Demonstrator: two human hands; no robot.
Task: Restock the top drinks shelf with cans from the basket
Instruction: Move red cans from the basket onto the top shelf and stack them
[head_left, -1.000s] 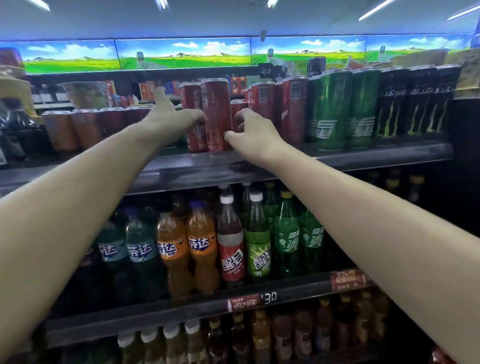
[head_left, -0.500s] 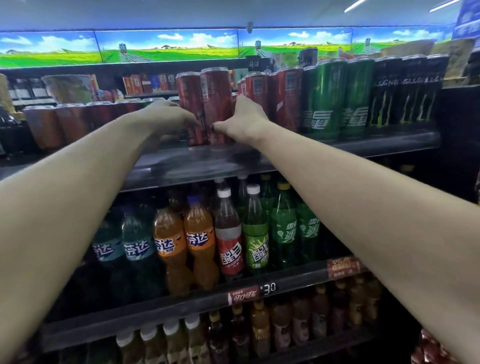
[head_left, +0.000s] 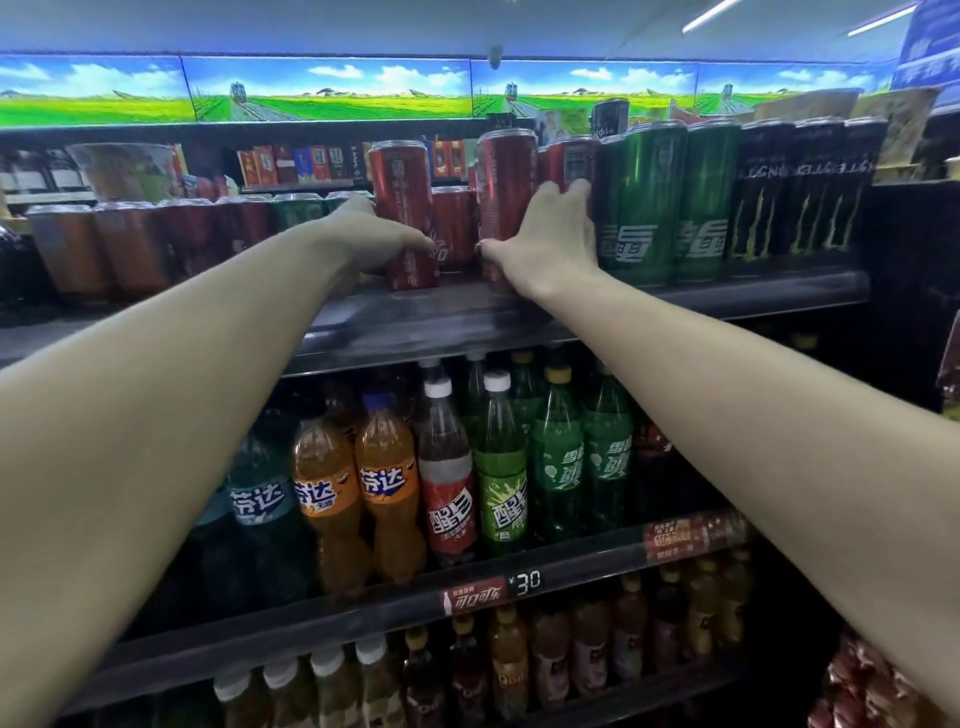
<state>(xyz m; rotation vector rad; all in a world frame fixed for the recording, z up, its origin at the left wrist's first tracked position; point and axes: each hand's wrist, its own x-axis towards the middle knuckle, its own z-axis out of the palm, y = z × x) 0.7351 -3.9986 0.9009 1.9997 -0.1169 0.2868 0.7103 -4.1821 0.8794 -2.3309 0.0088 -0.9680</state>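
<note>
On the top drinks shelf (head_left: 571, 312), at arm's reach, both hands are busy among tall red cans; the left hand (head_left: 374, 241) curls round the lower part of one tall red can (head_left: 402, 208) standing upright near the shelf's front edge, thumb across its front and fingers behind it; the right hand (head_left: 550, 244) is wrapped round a second tall red can (head_left: 506, 176), also upright, with the thumb at the can's left side and the fingers reaching past its right side toward a further red can (head_left: 571, 158) just behind; between the two hands a shorter red can (head_left: 452, 223) stands a little farther back on the shelf; just right of the right hand stand two tall green cans (head_left: 670, 202), touching one another, and beyond them a row of black cans (head_left: 800, 192) with green claw marks; left of the left hand runs a row of shorter cans (head_left: 135, 244), red and brownish, with one or two green ones nearest the hand; below the hands, on the next shelf down, plastic bottles stand in ranks: orange bottles (head_left: 358, 488), a red-labelled bottle (head_left: 448, 478), light green bottles (head_left: 501, 467) and darker green ones beside them; a price strip (head_left: 493, 590) on that shelf's front edge reads 30; lower still is another rank of bottles (head_left: 519, 660), dim and blurred; the basket is not in view
</note>
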